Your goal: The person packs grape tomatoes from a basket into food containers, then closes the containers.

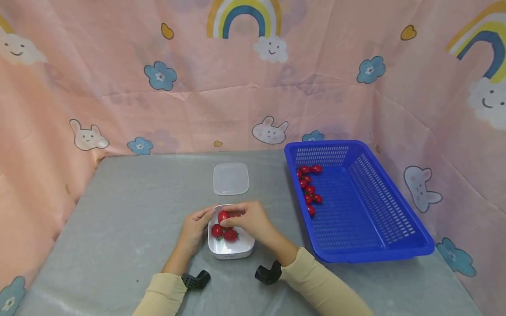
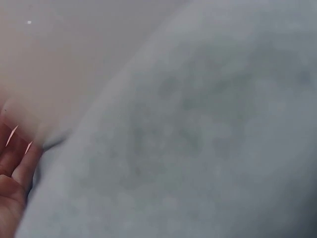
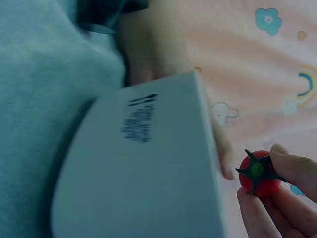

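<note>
A white square container stands on the grey table, with several cherry tomatoes inside it. Between thumb and fingers, my right hand pinches a red cherry tomato above the container; its green calyx shows in the right wrist view. My left hand rests against the container's left side, fingers fairly straight, near the far corner. In the left wrist view the container's wall is blurred and fills most of the picture, the left fingers showing at the edge.
A clear square lid lies behind the container. To the right stands a blue plastic basket with several cherry tomatoes along its left side. A pink patterned cloth hangs behind the table.
</note>
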`<state>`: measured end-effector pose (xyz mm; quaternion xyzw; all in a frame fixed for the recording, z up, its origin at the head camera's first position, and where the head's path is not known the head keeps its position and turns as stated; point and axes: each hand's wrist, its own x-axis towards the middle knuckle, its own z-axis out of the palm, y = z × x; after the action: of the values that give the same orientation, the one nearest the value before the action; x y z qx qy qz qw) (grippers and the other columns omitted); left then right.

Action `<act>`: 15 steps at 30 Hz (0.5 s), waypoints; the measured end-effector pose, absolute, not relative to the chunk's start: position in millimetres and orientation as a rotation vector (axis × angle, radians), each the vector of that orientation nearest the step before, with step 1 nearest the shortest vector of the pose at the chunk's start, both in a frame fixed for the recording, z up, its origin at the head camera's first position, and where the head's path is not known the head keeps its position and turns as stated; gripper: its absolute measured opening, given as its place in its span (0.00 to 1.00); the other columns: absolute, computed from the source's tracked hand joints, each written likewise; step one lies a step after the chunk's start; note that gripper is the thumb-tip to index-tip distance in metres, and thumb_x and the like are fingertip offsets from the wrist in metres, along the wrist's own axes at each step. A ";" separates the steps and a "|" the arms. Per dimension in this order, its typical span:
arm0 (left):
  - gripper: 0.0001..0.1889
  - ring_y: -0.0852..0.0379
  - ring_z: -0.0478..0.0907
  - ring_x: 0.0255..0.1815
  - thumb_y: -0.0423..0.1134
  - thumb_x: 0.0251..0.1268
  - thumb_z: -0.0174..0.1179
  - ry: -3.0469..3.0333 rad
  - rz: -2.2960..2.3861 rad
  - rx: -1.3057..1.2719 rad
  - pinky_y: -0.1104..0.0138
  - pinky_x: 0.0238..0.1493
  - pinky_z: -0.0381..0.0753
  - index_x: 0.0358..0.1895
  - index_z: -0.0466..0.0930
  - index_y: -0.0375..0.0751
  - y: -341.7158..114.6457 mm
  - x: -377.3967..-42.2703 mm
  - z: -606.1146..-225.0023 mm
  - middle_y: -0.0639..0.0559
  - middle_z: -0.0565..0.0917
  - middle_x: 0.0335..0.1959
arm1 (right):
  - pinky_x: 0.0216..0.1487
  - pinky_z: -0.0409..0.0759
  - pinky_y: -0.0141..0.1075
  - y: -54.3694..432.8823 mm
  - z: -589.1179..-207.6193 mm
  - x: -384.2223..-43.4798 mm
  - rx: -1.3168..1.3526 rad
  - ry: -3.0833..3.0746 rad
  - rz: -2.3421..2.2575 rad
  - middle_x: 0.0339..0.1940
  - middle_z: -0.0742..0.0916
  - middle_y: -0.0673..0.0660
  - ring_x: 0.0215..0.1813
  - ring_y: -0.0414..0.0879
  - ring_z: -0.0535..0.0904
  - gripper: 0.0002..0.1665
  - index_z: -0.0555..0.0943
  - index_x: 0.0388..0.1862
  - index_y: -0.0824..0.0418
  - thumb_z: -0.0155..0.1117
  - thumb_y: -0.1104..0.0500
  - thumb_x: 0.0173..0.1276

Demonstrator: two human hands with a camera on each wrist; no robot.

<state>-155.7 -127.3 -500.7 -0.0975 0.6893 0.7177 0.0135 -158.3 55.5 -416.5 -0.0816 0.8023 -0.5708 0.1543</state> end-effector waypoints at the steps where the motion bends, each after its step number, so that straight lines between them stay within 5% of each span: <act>1: 0.19 0.74 0.80 0.49 0.38 0.69 0.62 2.144 2.237 -0.303 0.78 0.54 0.76 0.56 0.81 0.29 -127.4 -155.7 -500.4 0.53 0.88 0.51 | 0.47 0.85 0.36 54.5 -419.5 -157.8 -0.246 2.307 -1.624 0.45 0.91 0.58 0.47 0.45 0.86 0.20 0.89 0.47 0.60 0.79 0.59 0.53; 15: 0.18 0.74 0.80 0.50 0.38 0.69 0.62 2.180 2.200 -0.310 0.74 0.58 0.77 0.56 0.82 0.31 -127.7 -154.9 -499.3 0.47 0.87 0.55 | 0.50 0.84 0.39 46.9 -432.6 -153.8 -0.369 2.459 -1.475 0.42 0.92 0.59 0.48 0.49 0.87 0.21 0.89 0.46 0.64 0.80 0.60 0.52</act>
<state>-154.9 -127.7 -499.3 -0.0995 0.7003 0.7067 0.0144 -153.8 46.9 -432.6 -0.1267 0.8439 -0.5062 0.1248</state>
